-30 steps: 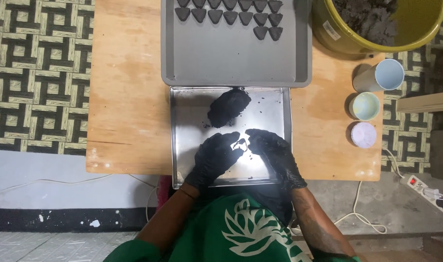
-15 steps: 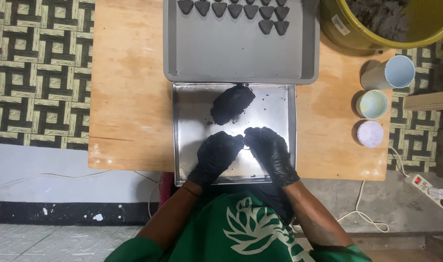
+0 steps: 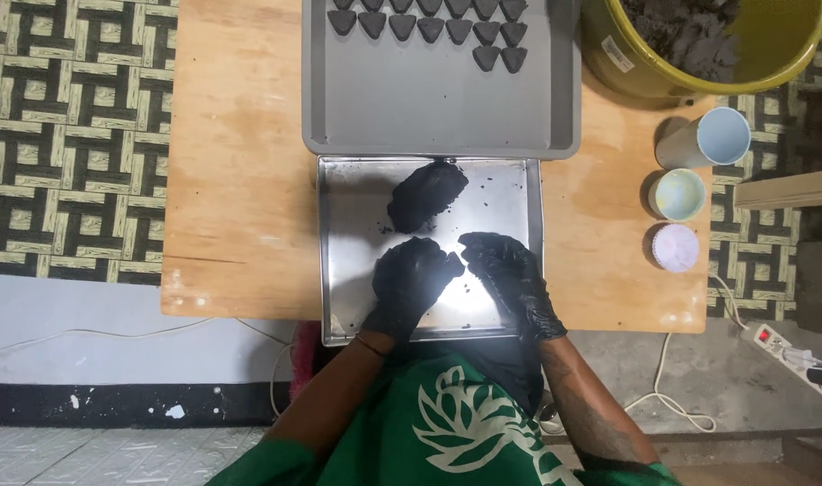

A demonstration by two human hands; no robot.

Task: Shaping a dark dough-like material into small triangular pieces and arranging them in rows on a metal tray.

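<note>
Both my hands wear black gloves and meet over a shiny metal tray (image 3: 339, 270) on a wooden table. My left hand (image 3: 409, 281) and my right hand (image 3: 505, 277) pinch a small dark piece (image 3: 456, 264) between their fingertips. A larger lump of black material (image 3: 425, 194) lies in the tray's far part, apart from my hands. Beyond it, a grey tray (image 3: 438, 108) carries rows of small dark heart-shaped pieces (image 3: 429, 22) along its far edge.
A yellow bucket (image 3: 699, 54) with dark material stands at the table's far right. Three round cups (image 3: 699, 189) line the right edge. The wooden table (image 3: 240, 180) rests on a patterned floor, and a power strip (image 3: 789, 351) lies at the lower right.
My hands have come closer together over the metal tray, fingertips now touching around the small piece. The camera view has shifted slightly; the big lump has not moved.
</note>
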